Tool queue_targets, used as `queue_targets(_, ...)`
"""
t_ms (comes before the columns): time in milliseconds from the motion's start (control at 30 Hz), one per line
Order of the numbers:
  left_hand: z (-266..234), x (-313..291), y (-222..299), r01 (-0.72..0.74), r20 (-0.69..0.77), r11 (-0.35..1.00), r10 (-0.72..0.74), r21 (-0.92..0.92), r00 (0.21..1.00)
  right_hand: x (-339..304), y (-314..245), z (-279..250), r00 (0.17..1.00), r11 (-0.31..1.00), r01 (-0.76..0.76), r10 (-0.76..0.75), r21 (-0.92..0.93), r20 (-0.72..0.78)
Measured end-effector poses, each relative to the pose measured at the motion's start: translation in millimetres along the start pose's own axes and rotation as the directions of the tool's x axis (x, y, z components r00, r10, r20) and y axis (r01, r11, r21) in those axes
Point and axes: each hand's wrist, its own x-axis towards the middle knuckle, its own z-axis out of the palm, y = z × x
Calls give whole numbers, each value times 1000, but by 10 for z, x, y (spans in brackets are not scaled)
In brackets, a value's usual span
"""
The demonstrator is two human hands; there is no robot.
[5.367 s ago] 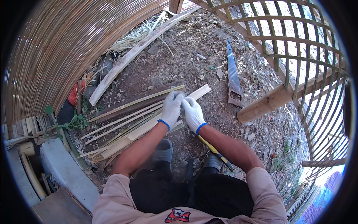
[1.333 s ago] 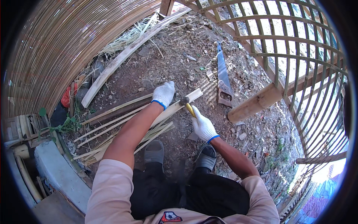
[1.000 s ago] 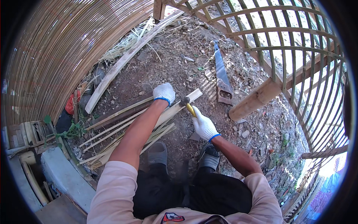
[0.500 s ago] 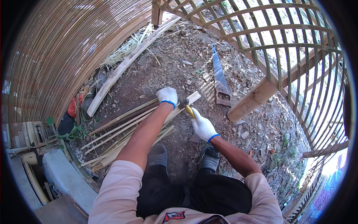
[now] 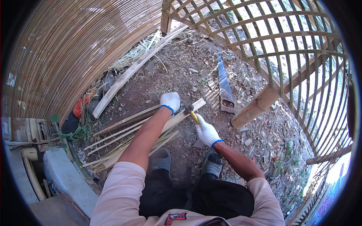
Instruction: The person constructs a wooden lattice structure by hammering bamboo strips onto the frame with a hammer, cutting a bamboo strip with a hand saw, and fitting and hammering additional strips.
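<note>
My right hand, in a white knit glove with a blue cuff, grips a hammer by its yellow handle. The dark hammer head is over a pale flat wooden strip, near its far end; whether they touch I cannot tell. My left hand, gloved the same way, is curled closed just left of the hammer, beside the far ends of the strips. Its fingers are turned away, so what they hold is hidden. Several thin split strips lie in a loose bundle under and beside my left forearm.
A handsaw with a wooden handle lies on the littered soil ahead. Right of it is a thick bamboo post under a lattice fence. A long plank runs along the slatted wall. Grey block at lower left.
The whole view has shifted a little, so the scene sits slightly lower. Both hands and the hammer keep nearly the same place over the strips.
</note>
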Motion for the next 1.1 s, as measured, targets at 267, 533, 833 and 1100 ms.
queue_targets(267,-6,-21,1,11,16,999,-11,39,1000,7,-41,41,1000,999,11,-11,31,-1)
queue_targets(533,-51,35,-270,181,112,950,-157,-255,981,23,-94,-75,999,994,-47,45,96,26)
queue_targets(833,202,-226,-566,-127,-226,333,-281,-934,933,80,-206,-293,987,965,-158,156,208,24)
queue_targets(1100,419,-221,-479,-160,-331,580,-202,-799,922,298,-325,-317,986,961,-165,165,223,20)
